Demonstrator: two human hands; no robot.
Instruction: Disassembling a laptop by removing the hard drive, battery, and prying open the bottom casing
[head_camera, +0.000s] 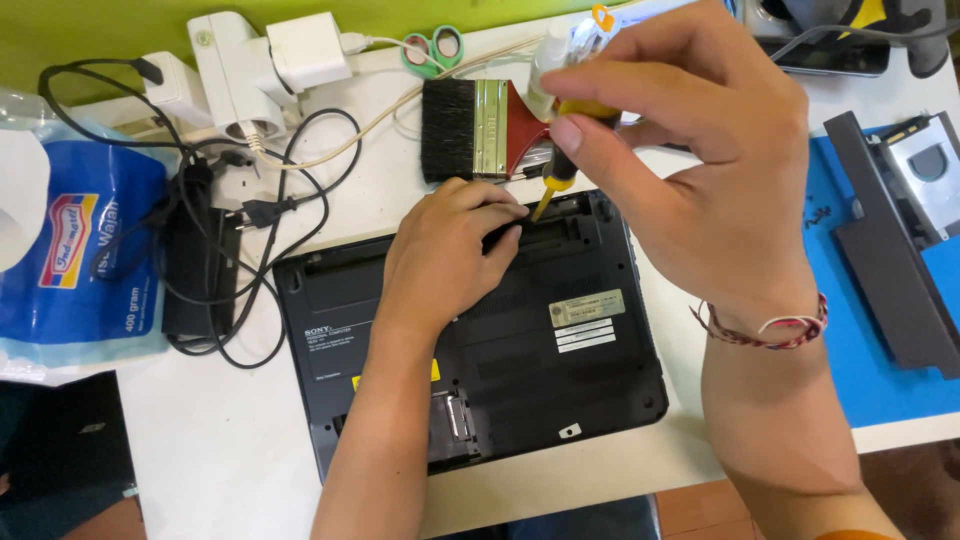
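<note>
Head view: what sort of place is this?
Probably a small electronics repair bench: a laptop lies bottom up on a white table, the right hand holds a screwdriver to it, and a brush lies nearby.

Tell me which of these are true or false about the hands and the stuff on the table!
1. The right hand holds a yellow-handled screwdriver in its grip. True.
2. The laptop lies with its screen facing up. False: its dark underside faces up, with stickers showing.
3. The left hand rests on the laptop near the screwdriver tip. True.
4. The paintbrush lies on top of the laptop. False: it lies on the white table just behind the laptop.
5. The scissors have green handles. True.
6. The blue mat is under the laptop. False: it lies to the right, under a dark flat part.
</note>
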